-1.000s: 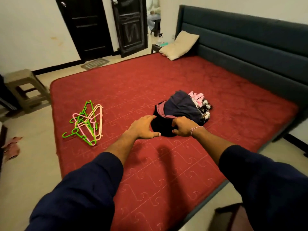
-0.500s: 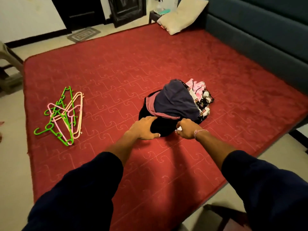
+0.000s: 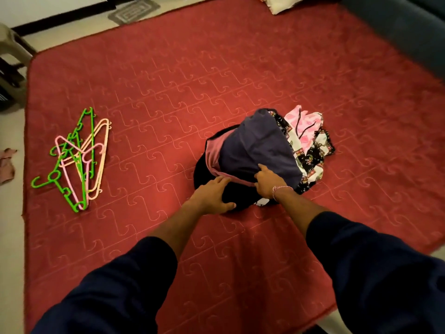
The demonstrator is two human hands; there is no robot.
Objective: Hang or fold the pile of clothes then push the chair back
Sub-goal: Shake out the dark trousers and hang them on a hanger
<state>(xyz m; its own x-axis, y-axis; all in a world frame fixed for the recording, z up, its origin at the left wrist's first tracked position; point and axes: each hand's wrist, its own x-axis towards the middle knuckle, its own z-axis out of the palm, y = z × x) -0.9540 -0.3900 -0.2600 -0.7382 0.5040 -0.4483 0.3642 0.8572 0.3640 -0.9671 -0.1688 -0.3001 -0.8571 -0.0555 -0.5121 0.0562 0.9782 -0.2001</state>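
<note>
A pile of clothes (image 3: 260,145) lies on the red bed cover (image 3: 168,80): a navy garment with a pink band on top, black cloth beneath, and patterned pink, white and black pieces at its right. My left hand (image 3: 212,196) rests flat on the black cloth at the pile's near edge, fingers spread. My right hand (image 3: 267,182) pinches the navy garment's pink-banded hem. A bundle of green, pink and peach plastic hangers (image 3: 77,157) lies on the cover at the left, apart from the pile.
A beige plastic stool (image 3: 9,51) stands on the floor at the far left. A cream pillow (image 3: 281,3) lies at the bed's top, beside the dark teal headboard (image 3: 397,27). A doormat (image 3: 133,10) and a small pink cloth (image 3: 6,165) lie on the floor.
The view has tilted down and closer to the bed. My right hand has moved up onto the navy garment's hem and gripped it; my left hand stays at the pile's near edge.
</note>
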